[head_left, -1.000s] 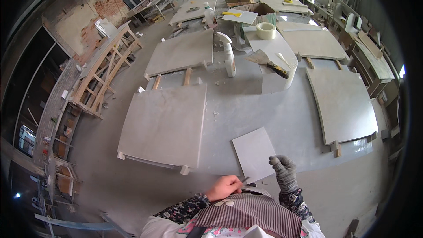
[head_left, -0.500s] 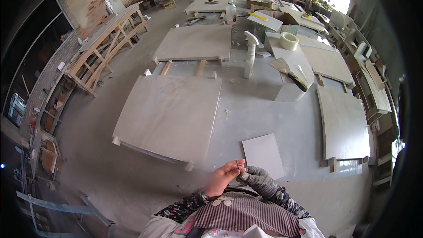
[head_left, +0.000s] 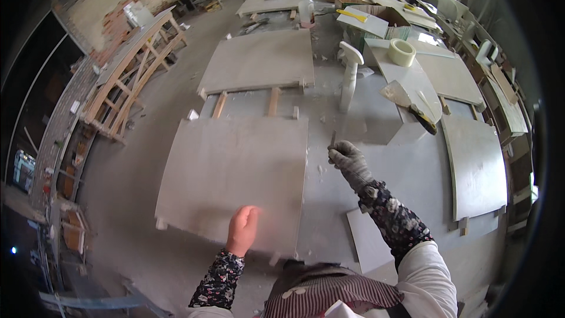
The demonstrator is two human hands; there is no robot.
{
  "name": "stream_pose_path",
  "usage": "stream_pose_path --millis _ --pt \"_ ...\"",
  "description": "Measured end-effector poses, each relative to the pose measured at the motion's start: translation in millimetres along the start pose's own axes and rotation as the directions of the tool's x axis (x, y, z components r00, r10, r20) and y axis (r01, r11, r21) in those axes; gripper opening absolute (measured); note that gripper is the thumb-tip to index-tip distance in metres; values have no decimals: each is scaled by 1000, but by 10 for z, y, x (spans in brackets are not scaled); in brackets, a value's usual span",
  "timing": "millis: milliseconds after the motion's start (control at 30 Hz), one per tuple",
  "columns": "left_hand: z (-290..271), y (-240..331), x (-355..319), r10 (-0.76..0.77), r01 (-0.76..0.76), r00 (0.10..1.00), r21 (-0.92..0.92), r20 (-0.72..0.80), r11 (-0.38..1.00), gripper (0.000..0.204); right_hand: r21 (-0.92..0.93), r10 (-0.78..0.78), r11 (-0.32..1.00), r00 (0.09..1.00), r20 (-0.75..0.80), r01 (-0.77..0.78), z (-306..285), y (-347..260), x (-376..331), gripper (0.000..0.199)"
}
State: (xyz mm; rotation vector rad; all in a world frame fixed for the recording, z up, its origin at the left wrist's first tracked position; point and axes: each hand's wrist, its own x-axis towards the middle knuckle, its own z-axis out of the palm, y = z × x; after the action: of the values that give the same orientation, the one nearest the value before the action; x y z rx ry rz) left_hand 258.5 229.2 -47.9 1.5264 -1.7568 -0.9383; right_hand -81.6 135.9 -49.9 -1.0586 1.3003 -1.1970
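My right hand (head_left: 351, 164), in a grey glove, is stretched forward past the right edge of the near pale panel. It is closed on a thin, dark, narrow strip (head_left: 333, 138) that sticks up from the fingertips; its exact kind does not show. My bare left hand (head_left: 242, 229) hovers at the front part of the near pale panel (head_left: 235, 168), its fingers curled in. Whatever may be inside the left fingers is hidden. Partly behind my right forearm lies a small pale square sheet (head_left: 368, 238).
Ahead on the right are a white spray bottle (head_left: 351, 73), a putty knife (head_left: 419, 113) and a tape roll (head_left: 402, 52) by a cardboard box (head_left: 395, 17). Another panel (head_left: 259, 59) rests on wooden strips (head_left: 273, 102) farther off. A panel (head_left: 475, 165) lies at right.
My hands have come apart from in front of my body. The right one has reached forward with the thin strip; the left has moved left and forward. The view has shifted slightly.
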Motion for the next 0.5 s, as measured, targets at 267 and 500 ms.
stream_pose_path --millis 267,500 --pt "73 -517 1007 195 -189 978 708 74 681 63 -425 -260 896 930 -259 132 140 547 2243 25" --pt "70 -418 1034 193 -194 978 695 81 692 65 -641 -408 762 834 -372 87 147 638 2993 28"
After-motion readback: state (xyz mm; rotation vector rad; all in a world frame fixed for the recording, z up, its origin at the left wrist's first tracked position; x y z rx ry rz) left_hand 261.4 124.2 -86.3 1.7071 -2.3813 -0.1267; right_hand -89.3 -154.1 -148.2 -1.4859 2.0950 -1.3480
